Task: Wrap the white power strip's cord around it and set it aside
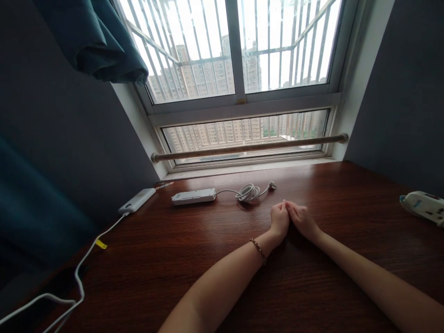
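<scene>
My left hand (pixel 279 220) and my right hand (pixel 303 221) rest together on the brown wooden table (pixel 215 259), their thumb sides touching. Both have the fingers curled in, and nothing shows in either. A beaded bracelet (pixel 258 250) circles my left wrist. Just beyond my hands lies a white power strip (pixel 194 197), its sockets not showing. From its right end runs a white cord, gathered into a loose coil (pixel 248 192). The plug (pixel 272 186) at the cord's end lies nearest to my left hand, apart from it.
At the left edge, another white power strip (pixel 138 200) has a white cable (pixel 79 277) with a yellow tag (pixel 101 243). A white object with dark holes (pixel 423 206) lies far right. A metal rail (pixel 249 148) crosses the window beyond the table; a blue curtain (pixel 100 41) hangs upper left.
</scene>
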The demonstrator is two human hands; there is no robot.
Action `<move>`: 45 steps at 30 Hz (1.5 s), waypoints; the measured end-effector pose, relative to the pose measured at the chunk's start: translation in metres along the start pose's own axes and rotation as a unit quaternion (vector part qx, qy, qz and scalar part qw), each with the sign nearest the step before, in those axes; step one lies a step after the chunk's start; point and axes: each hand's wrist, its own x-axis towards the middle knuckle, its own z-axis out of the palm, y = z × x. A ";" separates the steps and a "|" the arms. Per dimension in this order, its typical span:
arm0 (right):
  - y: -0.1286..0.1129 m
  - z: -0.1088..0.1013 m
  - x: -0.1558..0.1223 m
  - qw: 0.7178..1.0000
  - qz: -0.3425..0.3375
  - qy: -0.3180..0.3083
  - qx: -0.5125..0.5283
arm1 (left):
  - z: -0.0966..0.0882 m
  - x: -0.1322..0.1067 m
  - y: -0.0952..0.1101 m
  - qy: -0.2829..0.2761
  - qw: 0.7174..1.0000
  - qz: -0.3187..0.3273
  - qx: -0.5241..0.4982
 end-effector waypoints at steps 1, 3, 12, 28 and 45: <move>0.000 0.000 0.000 1.000 0.001 0.000 0.000 | 0.000 0.000 0.000 -0.001 1.000 0.000 0.001; -0.001 0.000 0.000 1.000 0.005 0.003 -0.001 | 0.000 0.000 0.001 -0.002 1.000 -0.001 0.002; -0.003 -0.001 0.000 1.000 0.007 0.001 -0.004 | -0.001 -0.002 0.004 -0.002 1.000 0.000 0.001; -0.002 -0.001 -0.001 1.000 0.004 0.002 -0.015 | -0.001 -0.002 0.005 -0.012 1.000 0.006 0.008; -0.002 -0.001 -0.001 1.000 0.003 0.004 -0.013 | -0.002 -0.003 0.008 -0.005 1.000 0.007 0.010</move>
